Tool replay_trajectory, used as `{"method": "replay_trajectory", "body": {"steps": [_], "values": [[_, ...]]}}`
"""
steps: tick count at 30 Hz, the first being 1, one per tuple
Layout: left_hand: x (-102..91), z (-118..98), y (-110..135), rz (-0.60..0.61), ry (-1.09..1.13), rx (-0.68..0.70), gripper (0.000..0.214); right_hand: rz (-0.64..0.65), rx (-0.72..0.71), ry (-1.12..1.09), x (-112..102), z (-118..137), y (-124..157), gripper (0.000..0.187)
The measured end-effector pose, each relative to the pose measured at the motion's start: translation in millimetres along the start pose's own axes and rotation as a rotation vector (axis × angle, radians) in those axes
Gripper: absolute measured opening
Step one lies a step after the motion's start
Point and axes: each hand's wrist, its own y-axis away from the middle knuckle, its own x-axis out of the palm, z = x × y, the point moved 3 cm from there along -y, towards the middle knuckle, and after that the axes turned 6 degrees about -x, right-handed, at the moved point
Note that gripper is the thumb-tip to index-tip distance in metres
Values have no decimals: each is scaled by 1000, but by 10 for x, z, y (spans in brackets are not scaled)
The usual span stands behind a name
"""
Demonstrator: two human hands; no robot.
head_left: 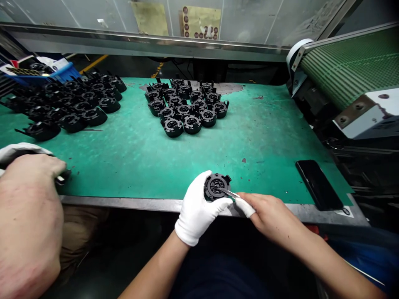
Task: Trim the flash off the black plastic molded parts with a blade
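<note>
Head view: co-worker's hand far left, black parts pile, 2nd cluster centre. Gloved left hand grips round black part over table edge; right hand pinches thin metal tool against it. Phone right.

1 head-worn view, forward and down, close over the green table.

round black ribbed plastic part, held upright, thin metal blade touching its face
</note>
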Motion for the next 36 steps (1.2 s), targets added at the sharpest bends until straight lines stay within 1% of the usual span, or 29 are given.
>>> {"method": "replay_trajectory", "body": {"steps": [4,6,8,10,12,14,17,19,24,31,36], "values": [[25,4,18,-26,-8,-28,84,-28,-2,-29,184,92,54,52],[30,1,21,-42,-16,-35,82,-23,12,-58,223,139,71,49],[35,-6,21,-53,-19,-34,80,-52,23,-112,188,158,81,45],[40,-14,20,-59,-9,-22,78,-118,18,-176,98,139,80,42],[48,-20,20,-59,10,-7,78,-181,28,-180,1,81,62,41],[57,-21,20,-54,22,-2,77,-188,42,-107,-53,12,24,43],[67,-11,17,-47,22,-8,75,-152,45,38,-51,-60,-48,43],[69,-3,14,-41,13,-10,76,-140,42,109,-30,-76,-80,41],[62,-17,9,-37,-21,6,79,-161,36,251,-32,-52,-80,42],[81,-57,1,-43,-20,36,70,-136,24,360,-82,-48,-124,43],[124,-50,6,-84,9,45,69,-142,89,390,-68,-49,-220,44]]}}
